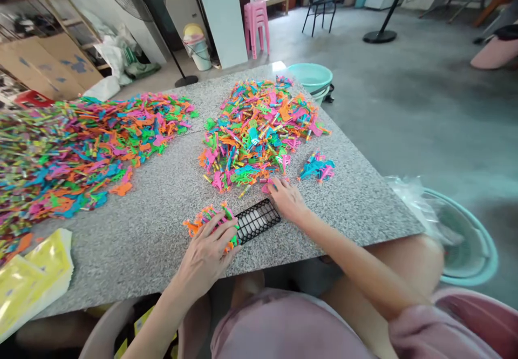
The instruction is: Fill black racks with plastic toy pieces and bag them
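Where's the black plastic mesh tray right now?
The black plastic mesh tray lies near the granite table's front edge, between the left hand and right hand.

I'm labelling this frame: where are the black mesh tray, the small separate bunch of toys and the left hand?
black mesh tray (258,219): head view, bare mesh centre.
small separate bunch (317,167): head view, its middle.
left hand (207,255): head view, back of hand.

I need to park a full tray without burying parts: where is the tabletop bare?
Bare speckled granite tabletop runs between the big left pile of coloured plastic pieces and the centre pile, down to the near edge. Another strip lies right of the small blue-pink cluster. It is crowded around the black mesh tray and both hands.
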A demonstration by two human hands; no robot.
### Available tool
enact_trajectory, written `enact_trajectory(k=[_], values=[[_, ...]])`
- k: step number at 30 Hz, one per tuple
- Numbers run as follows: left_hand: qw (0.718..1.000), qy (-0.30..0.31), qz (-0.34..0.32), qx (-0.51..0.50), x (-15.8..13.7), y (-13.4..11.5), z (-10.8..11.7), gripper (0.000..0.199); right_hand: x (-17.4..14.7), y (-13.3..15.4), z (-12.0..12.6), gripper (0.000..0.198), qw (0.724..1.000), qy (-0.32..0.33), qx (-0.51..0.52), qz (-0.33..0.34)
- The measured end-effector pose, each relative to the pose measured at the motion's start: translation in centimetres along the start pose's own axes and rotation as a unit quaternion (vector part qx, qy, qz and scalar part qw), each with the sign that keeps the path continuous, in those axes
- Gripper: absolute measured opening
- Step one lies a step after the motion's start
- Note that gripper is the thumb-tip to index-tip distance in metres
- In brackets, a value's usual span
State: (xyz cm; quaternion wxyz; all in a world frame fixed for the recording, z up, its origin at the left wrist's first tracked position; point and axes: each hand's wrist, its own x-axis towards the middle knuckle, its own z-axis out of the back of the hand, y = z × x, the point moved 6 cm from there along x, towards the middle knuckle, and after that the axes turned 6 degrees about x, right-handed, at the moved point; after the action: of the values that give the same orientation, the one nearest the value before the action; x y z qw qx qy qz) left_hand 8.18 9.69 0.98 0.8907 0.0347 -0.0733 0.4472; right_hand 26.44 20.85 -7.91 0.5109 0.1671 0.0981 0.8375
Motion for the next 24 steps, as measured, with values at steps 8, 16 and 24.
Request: enact_trajectory(k=[8, 16, 24], values=[[0.999, -0.003, -0.001, -0.05, -1.2, 0.9, 0.5, 0.012, -4.2, -6.1, 2.4, 0.034, 0.987, -0.009, -0.011, 0.163], [1.0, 0.009, 0.016, 0.014, -1.4, 0.7, 0.9, 0.039, -1.7, -0.3, 0.2, 0.027, 0.973, 0.015, 0.008, -0.229], [0.999, 0.008, 0.036, 0.012, -1.6, 1.1, 0.4, 0.037, -5.8, -2.2, 0.1, 0.026, 0.908, 0.016, 0.232, -0.349]])
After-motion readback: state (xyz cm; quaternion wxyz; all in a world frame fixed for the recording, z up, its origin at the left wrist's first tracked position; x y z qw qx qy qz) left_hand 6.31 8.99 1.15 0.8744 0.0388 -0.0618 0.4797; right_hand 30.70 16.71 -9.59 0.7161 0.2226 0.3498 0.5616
